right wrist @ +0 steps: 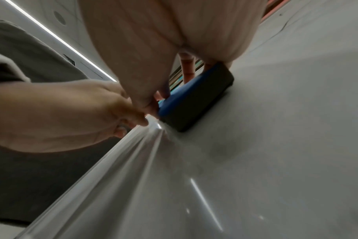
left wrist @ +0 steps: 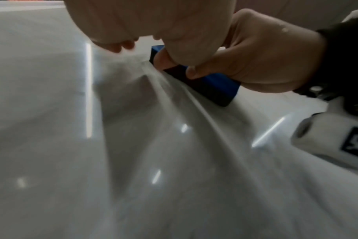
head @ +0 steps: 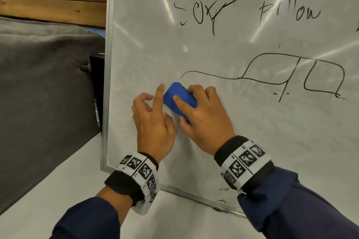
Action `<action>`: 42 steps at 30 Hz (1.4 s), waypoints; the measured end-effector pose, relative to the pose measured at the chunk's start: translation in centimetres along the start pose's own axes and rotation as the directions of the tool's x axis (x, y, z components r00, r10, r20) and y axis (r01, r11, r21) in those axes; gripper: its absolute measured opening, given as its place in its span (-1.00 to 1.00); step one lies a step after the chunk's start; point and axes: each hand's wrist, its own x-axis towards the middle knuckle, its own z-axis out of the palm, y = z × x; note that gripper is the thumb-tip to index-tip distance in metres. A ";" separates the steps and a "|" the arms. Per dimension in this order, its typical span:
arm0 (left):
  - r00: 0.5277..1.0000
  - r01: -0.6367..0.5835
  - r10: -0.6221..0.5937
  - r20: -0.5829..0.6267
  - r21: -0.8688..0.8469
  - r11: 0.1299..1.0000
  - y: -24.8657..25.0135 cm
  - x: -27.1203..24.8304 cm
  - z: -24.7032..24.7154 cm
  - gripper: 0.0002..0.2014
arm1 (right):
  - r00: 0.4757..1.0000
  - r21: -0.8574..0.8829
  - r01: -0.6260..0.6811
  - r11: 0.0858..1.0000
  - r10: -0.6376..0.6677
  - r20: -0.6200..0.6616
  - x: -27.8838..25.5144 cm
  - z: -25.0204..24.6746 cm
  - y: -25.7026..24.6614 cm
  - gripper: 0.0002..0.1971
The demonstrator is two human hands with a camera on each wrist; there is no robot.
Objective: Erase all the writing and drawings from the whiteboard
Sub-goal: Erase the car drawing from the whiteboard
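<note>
Gripping the blue eraser (head: 179, 100), the right hand (head: 204, 120) presses it flat to the whiteboard (head: 252, 122) — thumb on one side, fingers curled over the other. The left hand (head: 153, 122) sits just beside it, index finger stretched up along the eraser's end, other fingers loosely curled round nothing. Above and to the right remain the words "soft pillow" (head: 246, 11) and a line drawing (head: 291, 75) — both untouched.

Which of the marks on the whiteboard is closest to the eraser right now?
The long drawn line just above the blue eraser, which the right hand grips. The words "soft" and "pillow" sit much higher.
</note>
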 end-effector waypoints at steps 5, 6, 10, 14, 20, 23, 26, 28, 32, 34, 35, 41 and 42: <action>1.000 0.006 -0.004 0.008 -0.231 0.973 2.7 0.5 0.5 -0.56 | 0.992 0.077 -0.119 0.990 0.122 -0.030 0.7 -0.4 0.2 -0.51; 1.000 0.018 -0.021 -0.010 -0.238 0.971 3.0 0.6 0.6 -0.58 | 0.993 0.127 -0.108 0.986 0.112 -0.028 0.3 -0.4 0.4 -0.48; 0.996 0.071 -0.083 -0.040 -0.244 0.967 4.2 0.5 0.7 -0.57 | 0.998 0.194 -0.009 0.981 -0.002 0.057 -1.9 -1.5 2.5 -0.42; 0.979 0.190 -0.202 -0.015 -0.277 0.942 6.1 0.5 1.2 -0.42 | 0.995 0.273 -0.021 0.962 -0.007 0.103 -3.8 -3.1 4.1 -0.54; 0.968 0.243 -0.252 -0.009 -0.237 0.941 7.1 1.2 1.8 -0.36 | 0.998 0.197 -0.062 0.978 0.063 -0.003 -7.3 -4.7 7.2 -0.63; 0.954 0.255 -0.288 -0.087 -0.274 0.927 6.4 0.8 1.4 -0.38 | 0.996 0.117 -0.077 0.990 0.082 -0.035 -9.3 -5.7 8.3 -0.66; 0.942 0.274 -0.315 -0.116 -0.274 0.922 5.9 0.9 1.1 -0.36 | 0.990 0.019 -0.120 0.993 0.121 -0.070 -10.9 -6.2 9.7 -0.66; 0.943 0.283 -0.317 -0.104 -0.253 0.925 5.6 1.2 1.2 -0.36 | 0.985 -0.010 -0.149 0.989 0.148 -0.083 -11.6 -6.4 10.3 -0.66; 0.955 0.258 -0.282 -0.092 -0.211 0.943 5.6 1.6 1.7 -0.34 | 0.991 -0.042 -0.132 0.990 0.132 -0.023 -12.4 -6.4 10.5 -0.64; 0.970 0.214 -0.230 -0.075 -0.181 0.960 5.7 1.5 1.9 -0.33 | 0.991 -0.050 -0.129 0.990 0.130 0.010 -12.7 -6.2 10.4 -0.64; 0.978 0.187 -0.199 -0.062 -0.169 0.968 5.8 1.4 2.0 -0.33 | 0.991 -0.046 -0.131 0.990 0.132 0.017 -12.8 -6.1 10.3 -0.64; 0.987 0.143 -0.151 -0.050 -0.131 0.981 5.3 2.2 1.6 -0.33 | 0.993 -0.009 -0.114 0.993 0.114 0.037 -14.0 -6.3 10.1 -0.65; 0.983 0.163 -0.173 -0.062 -0.139 0.977 5.6 2.3 1.7 -0.34 | 0.992 -0.011 -0.115 0.993 0.115 0.043 -14.3 -6.3 10.1 -0.66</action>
